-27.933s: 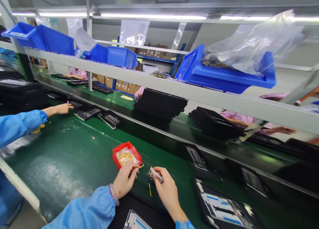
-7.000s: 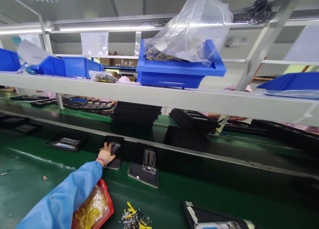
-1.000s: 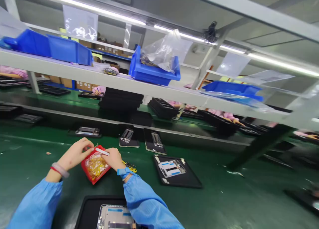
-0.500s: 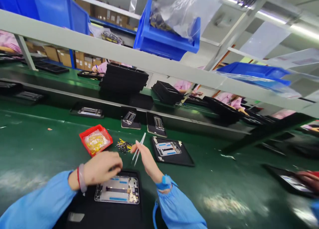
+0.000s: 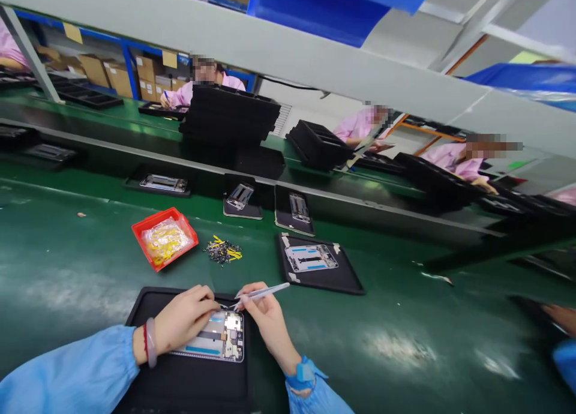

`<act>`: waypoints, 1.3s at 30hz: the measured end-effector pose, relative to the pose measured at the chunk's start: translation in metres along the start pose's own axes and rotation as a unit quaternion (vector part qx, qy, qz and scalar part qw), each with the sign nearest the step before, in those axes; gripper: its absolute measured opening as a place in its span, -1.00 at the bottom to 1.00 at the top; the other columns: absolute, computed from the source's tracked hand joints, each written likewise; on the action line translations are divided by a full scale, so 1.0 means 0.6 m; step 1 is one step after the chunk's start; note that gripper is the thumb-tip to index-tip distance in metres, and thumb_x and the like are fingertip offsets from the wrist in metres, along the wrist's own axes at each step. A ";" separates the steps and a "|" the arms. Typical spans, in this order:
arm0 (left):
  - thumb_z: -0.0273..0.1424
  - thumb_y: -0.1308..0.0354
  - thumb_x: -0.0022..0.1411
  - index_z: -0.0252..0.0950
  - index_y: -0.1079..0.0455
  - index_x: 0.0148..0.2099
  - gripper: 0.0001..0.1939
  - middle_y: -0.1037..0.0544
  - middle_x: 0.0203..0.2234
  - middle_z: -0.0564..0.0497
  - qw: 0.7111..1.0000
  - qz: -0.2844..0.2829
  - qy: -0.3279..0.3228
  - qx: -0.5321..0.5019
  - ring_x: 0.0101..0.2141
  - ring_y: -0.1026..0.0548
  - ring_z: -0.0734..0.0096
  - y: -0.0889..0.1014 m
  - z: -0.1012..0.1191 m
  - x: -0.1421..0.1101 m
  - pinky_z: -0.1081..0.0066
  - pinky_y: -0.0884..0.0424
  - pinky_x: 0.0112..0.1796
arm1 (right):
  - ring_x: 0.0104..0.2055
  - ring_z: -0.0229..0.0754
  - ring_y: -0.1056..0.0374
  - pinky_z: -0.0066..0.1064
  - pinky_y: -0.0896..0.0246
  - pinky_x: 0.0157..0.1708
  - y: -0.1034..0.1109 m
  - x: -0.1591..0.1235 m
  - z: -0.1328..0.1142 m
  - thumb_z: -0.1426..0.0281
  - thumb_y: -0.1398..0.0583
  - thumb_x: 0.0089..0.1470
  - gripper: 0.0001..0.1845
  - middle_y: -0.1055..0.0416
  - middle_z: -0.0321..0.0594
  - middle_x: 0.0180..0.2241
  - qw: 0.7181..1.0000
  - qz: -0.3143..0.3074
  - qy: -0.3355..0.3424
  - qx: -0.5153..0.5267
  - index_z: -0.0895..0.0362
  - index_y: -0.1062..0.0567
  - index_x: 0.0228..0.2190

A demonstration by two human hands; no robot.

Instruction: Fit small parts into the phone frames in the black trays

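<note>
An opened phone frame [image 5: 233, 337], with a circuit board and blue strips showing, lies on a black tray [image 5: 220, 387] before me. My left hand [image 5: 188, 318] rests over the frame's left part. Its fingers are drawn together at the upper edge; whatever they pinch is too small to make out. Closed around white tweezers [image 5: 272, 290], my right hand [image 5: 265, 318] brings their tips to the frame's top edge, close to my left fingertips. Beyond the tray are a pile of small black and yellow parts [image 5: 224, 251] and a red bin [image 5: 192, 241] with bagged yellow pieces.
Another phone frame [image 5: 310, 258] lies on a black pad [image 5: 346, 282] to the right. Several more stand along the rail [image 5: 202, 166]. Overhead runs a grey shelf beam [image 5: 180, 33] with a blue bin [image 5: 315, 12]. Co-workers in pink sit across; another person's hand [image 5: 560, 315] is far right.
My right hand has come down from beside the parts pile to the frame, and the tweezers have swung to point left. My left fingers have moved down onto the frame's upper edge. The view has tilted down.
</note>
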State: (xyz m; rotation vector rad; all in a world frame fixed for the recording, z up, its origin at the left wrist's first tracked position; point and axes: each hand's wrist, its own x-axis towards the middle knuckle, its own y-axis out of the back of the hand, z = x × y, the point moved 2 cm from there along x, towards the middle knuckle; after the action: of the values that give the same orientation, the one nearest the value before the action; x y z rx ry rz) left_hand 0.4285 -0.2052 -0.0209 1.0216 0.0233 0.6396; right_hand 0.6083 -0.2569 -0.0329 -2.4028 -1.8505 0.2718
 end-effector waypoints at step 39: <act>-0.56 0.06 0.28 -0.29 -0.44 -0.22 -0.76 -0.48 -0.35 -0.03 1.000 -0.006 -0.020 0.002 -0.34 -0.41 0.38 -0.011 0.001 0.004 0.43 -0.37 -0.27 | -0.51 -0.16 -0.44 -0.38 -0.33 -0.48 -0.009 -0.019 0.000 0.32 -0.26 0.01 -0.82 -0.47 -0.27 -0.57 0.963 0.009 0.152 -0.224 0.06 -0.42 -0.56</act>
State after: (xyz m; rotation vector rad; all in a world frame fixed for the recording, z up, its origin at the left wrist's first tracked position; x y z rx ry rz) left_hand 0.4337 -0.2065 -0.0252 1.0365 -0.0052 0.6084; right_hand 0.6002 -0.2666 -0.0311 -2.5405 -1.8994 -0.5462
